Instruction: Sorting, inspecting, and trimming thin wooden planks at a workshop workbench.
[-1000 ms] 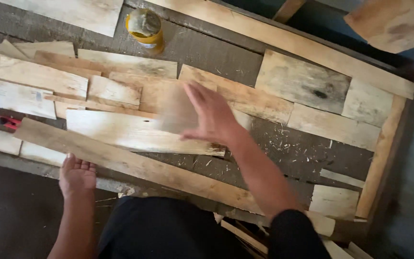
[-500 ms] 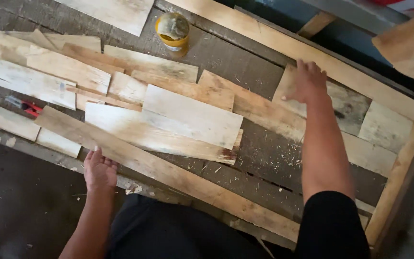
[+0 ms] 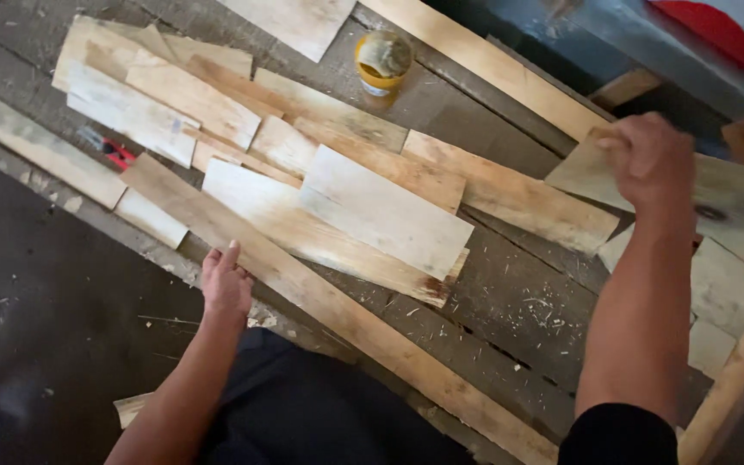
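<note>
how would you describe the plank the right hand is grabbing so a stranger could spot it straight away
Start at the long pale frame rail running along the far edge of the work surface. Just below its right end, the right hand grips a weathered grey-brown plank. Unlike the pale boards nearby, it has a dark knot.

Weathered flat plank point(image 3: 734, 185), far right

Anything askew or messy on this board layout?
Yes. Two pale boards lie loose across the fitted rows, tilted. Sawdust and chips litter the bare panel. A red tool sits half-hidden between boards. The right hand grips a lifted board; the left hand presses the frame rail.
</note>
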